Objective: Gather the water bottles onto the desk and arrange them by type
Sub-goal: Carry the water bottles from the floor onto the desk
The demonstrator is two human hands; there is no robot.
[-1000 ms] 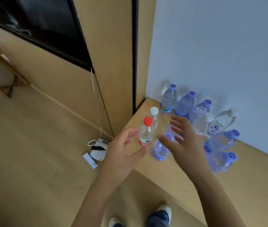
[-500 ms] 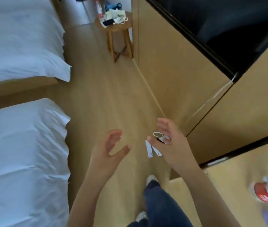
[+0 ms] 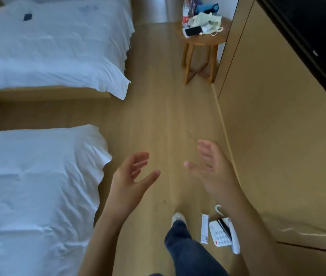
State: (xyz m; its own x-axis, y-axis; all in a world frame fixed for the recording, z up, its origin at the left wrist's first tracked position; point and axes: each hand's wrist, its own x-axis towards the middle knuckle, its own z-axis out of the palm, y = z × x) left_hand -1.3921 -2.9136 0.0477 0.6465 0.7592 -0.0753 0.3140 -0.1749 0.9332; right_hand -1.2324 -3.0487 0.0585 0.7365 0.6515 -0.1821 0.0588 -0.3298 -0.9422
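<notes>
My left hand (image 3: 132, 176) and my right hand (image 3: 212, 170) hang in front of me over the wooden floor, fingers spread and relaxed, holding nothing. Far ahead, a clear water bottle with a red label (image 3: 186, 13) stands on a small round wooden side table (image 3: 208, 39). The desk and the other bottles are out of view.
Two beds with white duvets (image 3: 38, 186) (image 3: 54, 42) fill the left side. A tan wall panel (image 3: 277, 116) with a dark screen runs along the right. A white telephone (image 3: 223, 234) and a paper strip (image 3: 204, 229) lie on the floor by my foot. A bag, phone and cables clutter the side table.
The view has swung away from the desk into the room. My left hand let go of the red-capped bottle; both hands are now empty, and I have stepped forward along the aisle.
</notes>
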